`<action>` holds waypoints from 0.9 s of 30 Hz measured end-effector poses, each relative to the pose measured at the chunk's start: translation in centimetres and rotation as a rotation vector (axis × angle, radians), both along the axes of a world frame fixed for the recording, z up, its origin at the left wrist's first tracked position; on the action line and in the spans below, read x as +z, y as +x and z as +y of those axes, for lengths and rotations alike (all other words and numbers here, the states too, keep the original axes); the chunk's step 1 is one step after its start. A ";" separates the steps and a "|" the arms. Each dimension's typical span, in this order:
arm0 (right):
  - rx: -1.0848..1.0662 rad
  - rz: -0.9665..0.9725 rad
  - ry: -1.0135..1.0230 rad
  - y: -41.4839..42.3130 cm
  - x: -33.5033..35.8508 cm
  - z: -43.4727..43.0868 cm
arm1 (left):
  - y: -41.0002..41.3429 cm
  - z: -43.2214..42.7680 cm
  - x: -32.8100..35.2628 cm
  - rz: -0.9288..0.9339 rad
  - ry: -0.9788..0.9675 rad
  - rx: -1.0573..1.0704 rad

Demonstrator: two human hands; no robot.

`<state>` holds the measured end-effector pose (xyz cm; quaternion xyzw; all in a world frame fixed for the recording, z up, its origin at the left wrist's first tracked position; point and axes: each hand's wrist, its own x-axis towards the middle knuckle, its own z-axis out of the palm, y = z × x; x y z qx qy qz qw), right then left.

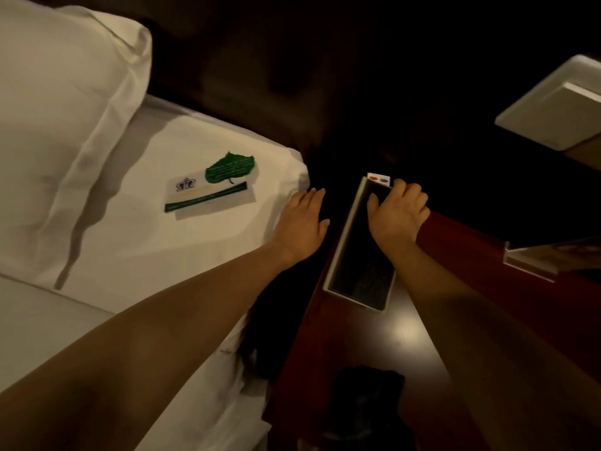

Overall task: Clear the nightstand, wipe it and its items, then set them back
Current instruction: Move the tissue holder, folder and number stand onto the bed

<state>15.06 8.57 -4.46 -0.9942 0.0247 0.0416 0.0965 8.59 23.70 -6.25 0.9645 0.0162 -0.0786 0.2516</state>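
Dim room, view from above. Nightstand (374, 346) is the bench here: glossy reddish-brown wood, smooth top with a soft light glare near its middle. On it lies a long rectangular tray (341, 242) with thin pale walls and a dark flat inside; something dark and textured sits at its near end, too dim to identify. A small white tab with a red and a grey mark (378, 178) pokes out at the tray's far end.

Right hand (398, 214) rests over the far end of the tray, fingers curled down over the far-right rim, thumb inside on the dark floor; looks like a grip on the rim, palm down. Left hand (304, 222) is flat, fingers extended and together, lying on the corner of the bed (130, 239), just beside the tray but not touching it. The hands are apart, with a dark gap between bed and bench under them.

Dark crumpled cloth (367, 405), soft and matte, at the near end of the bench. Clear acrylic stand (533, 262) at the right edge, contents blurred.

Bed sheet is white, smooth cotton with creases; a plump white pillow (58, 102) lies upper left. On the sheet: a green leaf-shaped card (229, 169) and a flat rectangular white card with green stripe (208, 196), overlapping. Pale boxy object (553, 112) upper right, unclear.
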 end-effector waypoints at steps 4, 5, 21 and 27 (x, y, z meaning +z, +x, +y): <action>-0.113 0.093 0.064 -0.7 -0.5 -3.5 | 0.5 -3.4 -0.4 0.209 -0.107 0.045; -0.141 0.139 0.109 -0.9 -0.6 -4.2 | 0.5 -4.2 -0.4 0.249 -0.149 0.068; -0.355 0.403 0.597 -3.2 -1.1 -5.4 | -0.1 -9.4 -0.3 0.258 -0.458 0.491; -0.301 0.366 0.608 -4.3 -0.6 -3.1 | -1.7 -7.9 0.0 0.186 -0.487 0.553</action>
